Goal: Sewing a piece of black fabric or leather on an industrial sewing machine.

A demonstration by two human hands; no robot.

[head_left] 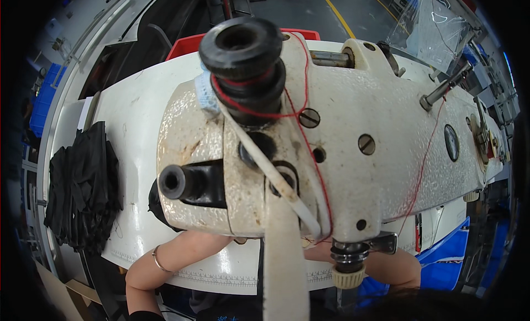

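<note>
A white sewing machine head (265, 194) fills the middle of the view and covers both of my hands. My left forearm (182, 254), with a thin bracelet (159, 260), reaches in behind its left end. From the right, my right forearm (395, 266) passes behind the lower part of the machine. What either hand holds or touches is hidden. Dark material (161, 210) shows at the machine's left edge, nearest my left hand. Red thread (307, 72) winds round the black knob (241, 50) on top and runs down the front.
A stack of folded black cloth (83, 188) lies on the left of the white table (138, 122). A ruler strip (221, 282) follows the table's near edge. Behind the machine is a red bin (190, 45); a blue bin (444, 266) stands at the right.
</note>
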